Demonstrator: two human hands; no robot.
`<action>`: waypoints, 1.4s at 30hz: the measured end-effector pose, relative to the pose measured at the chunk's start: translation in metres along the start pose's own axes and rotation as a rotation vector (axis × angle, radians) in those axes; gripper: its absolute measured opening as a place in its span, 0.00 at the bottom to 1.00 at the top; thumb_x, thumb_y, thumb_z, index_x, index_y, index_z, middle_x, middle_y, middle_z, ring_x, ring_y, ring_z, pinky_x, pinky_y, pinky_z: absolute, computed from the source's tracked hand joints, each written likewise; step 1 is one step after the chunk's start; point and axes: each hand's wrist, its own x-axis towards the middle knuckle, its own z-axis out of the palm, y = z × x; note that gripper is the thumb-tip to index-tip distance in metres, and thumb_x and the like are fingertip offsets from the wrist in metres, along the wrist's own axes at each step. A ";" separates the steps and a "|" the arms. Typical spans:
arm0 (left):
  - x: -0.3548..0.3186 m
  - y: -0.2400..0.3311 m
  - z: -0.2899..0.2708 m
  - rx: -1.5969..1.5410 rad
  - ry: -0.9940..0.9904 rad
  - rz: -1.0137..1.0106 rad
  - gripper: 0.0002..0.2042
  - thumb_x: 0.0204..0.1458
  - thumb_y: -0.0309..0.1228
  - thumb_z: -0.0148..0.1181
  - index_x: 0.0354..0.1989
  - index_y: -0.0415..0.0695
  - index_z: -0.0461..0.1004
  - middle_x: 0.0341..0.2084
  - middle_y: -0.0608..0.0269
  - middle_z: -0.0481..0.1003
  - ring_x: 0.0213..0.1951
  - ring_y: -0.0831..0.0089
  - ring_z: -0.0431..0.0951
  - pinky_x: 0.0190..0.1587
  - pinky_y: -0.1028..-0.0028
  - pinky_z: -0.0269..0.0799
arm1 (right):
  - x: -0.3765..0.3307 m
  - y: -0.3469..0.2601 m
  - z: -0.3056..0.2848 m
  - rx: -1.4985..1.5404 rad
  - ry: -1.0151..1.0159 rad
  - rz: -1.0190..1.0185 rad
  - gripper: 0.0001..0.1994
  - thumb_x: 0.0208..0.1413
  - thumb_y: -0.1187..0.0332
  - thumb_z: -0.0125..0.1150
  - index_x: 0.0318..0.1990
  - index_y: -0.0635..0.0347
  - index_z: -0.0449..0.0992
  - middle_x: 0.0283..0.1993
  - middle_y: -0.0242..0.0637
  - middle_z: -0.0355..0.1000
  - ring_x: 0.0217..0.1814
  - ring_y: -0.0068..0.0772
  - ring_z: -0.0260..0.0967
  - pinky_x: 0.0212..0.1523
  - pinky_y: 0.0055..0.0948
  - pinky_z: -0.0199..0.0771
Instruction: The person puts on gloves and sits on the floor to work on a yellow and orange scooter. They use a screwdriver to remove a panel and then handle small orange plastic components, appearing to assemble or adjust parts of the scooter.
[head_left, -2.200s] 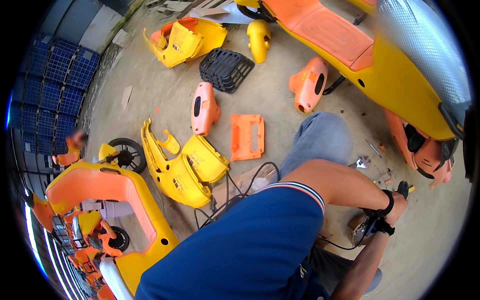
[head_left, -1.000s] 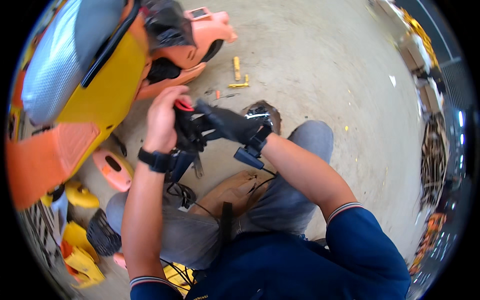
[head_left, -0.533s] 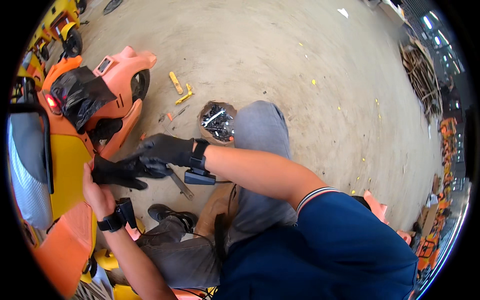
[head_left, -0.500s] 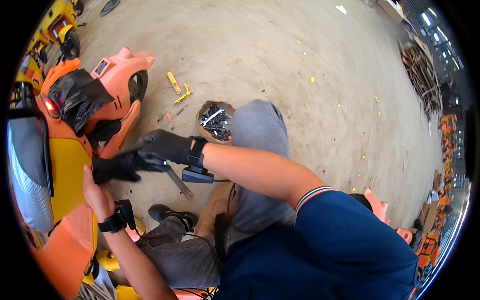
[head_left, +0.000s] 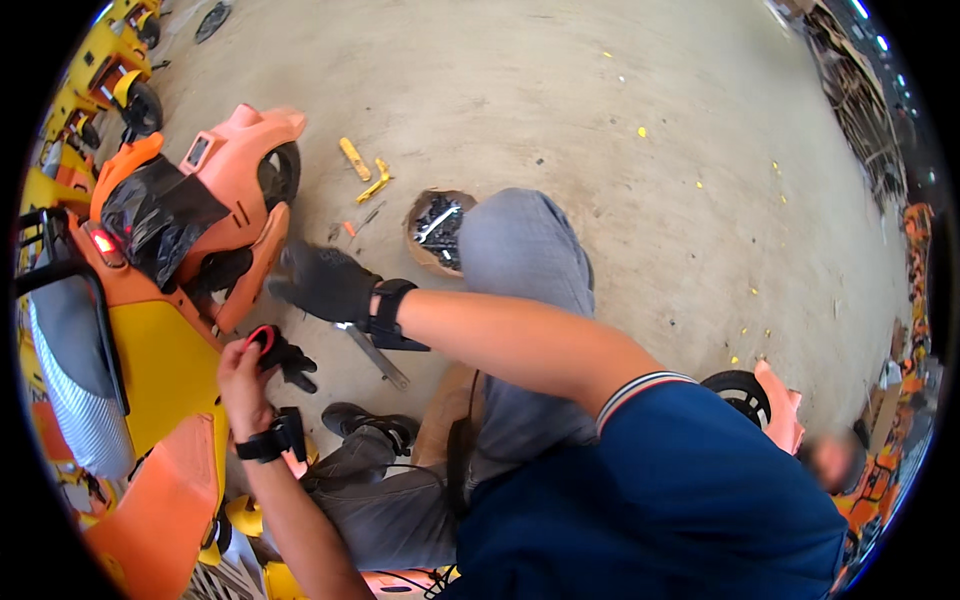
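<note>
Beside knee, round container holding dark metal parts.

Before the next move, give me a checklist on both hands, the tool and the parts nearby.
1. Right hand gloved: ok, black glove on, reaching toward the orange scooter body.
2. Left hand gloved: not ok, bare; it holds a black glove.
3. Metal tool: cannot tell whether it is held or lying on the floor.
4. Bowl of small metal parts: ok, upright beside the knee.
5. Yellow bits on floor: ok, away from both hands.
</note>
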 end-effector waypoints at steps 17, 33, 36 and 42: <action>-0.007 -0.001 0.028 0.138 -0.054 0.134 0.04 0.57 0.27 0.56 0.37 0.40 0.71 0.26 0.70 0.73 0.27 0.83 0.73 0.28 0.79 0.75 | -0.002 0.005 -0.004 0.653 -0.404 0.291 0.08 0.54 0.72 0.55 0.40 0.64 0.74 0.26 0.33 0.71 0.24 0.22 0.68 0.25 0.22 0.70; -0.009 -0.001 0.032 0.111 -0.074 0.148 0.07 0.56 0.25 0.56 0.41 0.38 0.69 0.23 0.69 0.74 0.24 0.83 0.72 0.29 0.79 0.72 | -0.002 0.002 0.002 0.471 -0.501 0.305 0.17 0.55 0.58 0.62 0.42 0.64 0.72 0.24 0.29 0.70 0.20 0.14 0.64 0.19 0.19 0.65; -0.013 -0.001 0.035 0.199 -0.091 0.246 0.10 0.58 0.23 0.51 0.48 0.43 0.65 0.22 0.68 0.73 0.25 0.82 0.70 0.30 0.79 0.70 | 0.000 0.007 0.000 0.441 -0.524 0.281 0.14 0.54 0.66 0.61 0.44 0.65 0.71 0.26 0.30 0.71 0.22 0.15 0.65 0.22 0.19 0.66; -0.019 0.002 0.038 0.438 -0.226 0.377 0.07 0.56 0.21 0.45 0.37 0.39 0.72 0.24 0.56 0.73 0.27 0.69 0.75 0.35 0.69 0.71 | 0.002 0.015 0.001 0.504 -0.498 0.240 0.10 0.54 0.69 0.57 0.39 0.66 0.74 0.29 0.32 0.74 0.26 0.17 0.67 0.26 0.20 0.69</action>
